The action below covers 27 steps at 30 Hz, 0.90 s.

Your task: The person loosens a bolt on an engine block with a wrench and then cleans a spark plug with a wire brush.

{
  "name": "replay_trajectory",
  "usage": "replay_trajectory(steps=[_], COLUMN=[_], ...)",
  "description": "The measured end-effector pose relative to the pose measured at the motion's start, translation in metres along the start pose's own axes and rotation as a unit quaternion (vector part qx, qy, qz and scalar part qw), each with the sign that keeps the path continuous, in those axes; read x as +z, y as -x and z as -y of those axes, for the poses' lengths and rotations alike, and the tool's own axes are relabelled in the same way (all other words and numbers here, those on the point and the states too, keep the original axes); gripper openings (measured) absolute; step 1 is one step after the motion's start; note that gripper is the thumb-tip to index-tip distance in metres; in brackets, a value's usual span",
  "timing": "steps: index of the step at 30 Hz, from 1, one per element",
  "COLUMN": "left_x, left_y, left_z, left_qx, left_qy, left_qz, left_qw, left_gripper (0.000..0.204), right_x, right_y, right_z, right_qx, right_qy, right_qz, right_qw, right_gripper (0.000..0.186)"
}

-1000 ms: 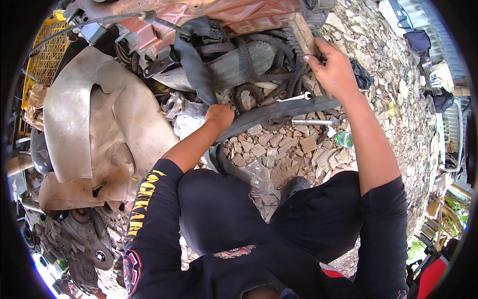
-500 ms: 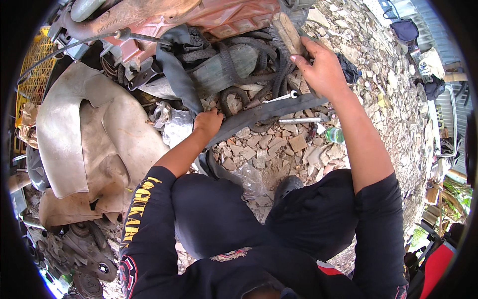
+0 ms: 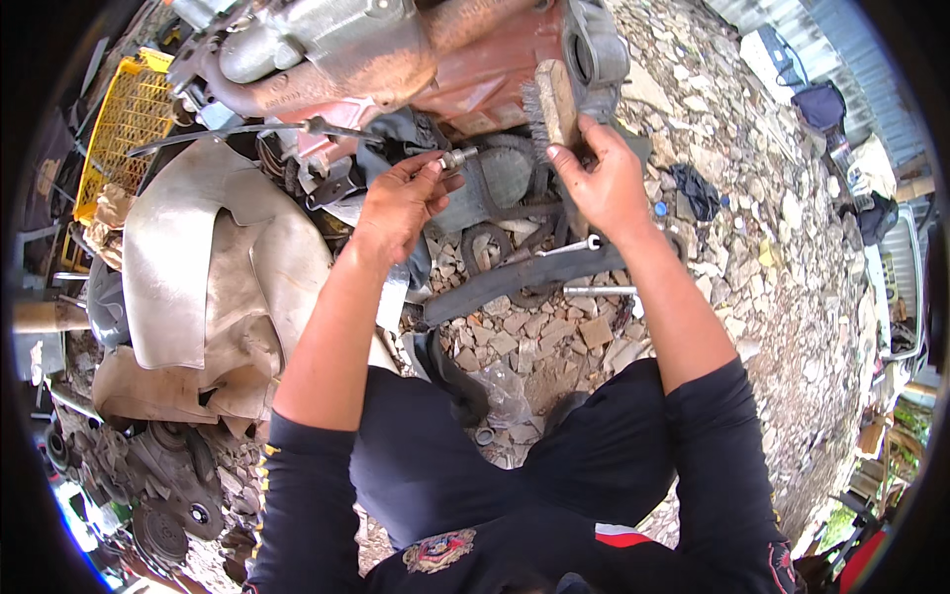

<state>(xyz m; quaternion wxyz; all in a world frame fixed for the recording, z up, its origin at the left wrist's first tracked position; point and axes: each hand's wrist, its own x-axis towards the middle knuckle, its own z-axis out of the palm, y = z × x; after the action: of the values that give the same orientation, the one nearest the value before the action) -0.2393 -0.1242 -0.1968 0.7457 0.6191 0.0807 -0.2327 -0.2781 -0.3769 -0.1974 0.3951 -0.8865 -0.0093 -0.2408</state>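
Observation:
My left hand [image 3: 406, 203] pinches a small silver metal part [image 3: 455, 158], like a threaded fitting, in front of the engine block [image 3: 490, 69]. To its right, my right hand [image 3: 599, 173] grips a wire brush [image 3: 554, 99] by its wooden back, bristles facing left toward the small part, not touching it. Black rubber hoses and strips [image 3: 524, 282] lie below both hands, with an open-end wrench [image 3: 568, 249] and a silver bar [image 3: 599, 290] among them.
Beige sheets [image 3: 163, 297] cover the left side, beside a yellow crate [image 3: 129, 119]. Greasy metal parts [image 3: 178, 495] lie lower left. Broken stone rubble spreads under my legs and rightward, with a dark crumpled bag [image 3: 698, 193]. Corrugated metal [image 3: 831, 49] stands far right.
My left hand has risen from the rubber strips and now holds the small metal part. My right hand and brush have shifted down-left in the picture, as the view has moved.

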Motion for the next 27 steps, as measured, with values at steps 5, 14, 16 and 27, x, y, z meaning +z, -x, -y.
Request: replay_trajectory(steps=[5,14,16,27], left_x=[0.033,0.041,0.042,0.044], left_y=[0.018,0.022,0.018,0.002], left_z=[0.002,0.0,0.004,0.022], left_qx=[-0.021,0.035,0.041,0.182], left_qy=[0.091,-0.112,-0.162,-0.3], left_qz=[-0.032,0.042,0.055,-0.113], left_qw=[0.995,0.992,0.984,0.93], left_gripper=[0.035,0.031,0.03,0.034], right_x=[0.01,0.004,0.004,0.036], right_y=[0.0,0.005,0.007,0.001], right_z=[0.026,0.033,0.037,0.049], right_qx=[-0.042,-0.048,-0.061,-0.097], right_qy=[-0.086,-0.057,-0.036,0.042], right_qz=[-0.006,0.013,0.024,0.024], right_qw=[0.995,0.997,0.997,0.994], right_gripper=[0.047,0.046,0.046,0.046])
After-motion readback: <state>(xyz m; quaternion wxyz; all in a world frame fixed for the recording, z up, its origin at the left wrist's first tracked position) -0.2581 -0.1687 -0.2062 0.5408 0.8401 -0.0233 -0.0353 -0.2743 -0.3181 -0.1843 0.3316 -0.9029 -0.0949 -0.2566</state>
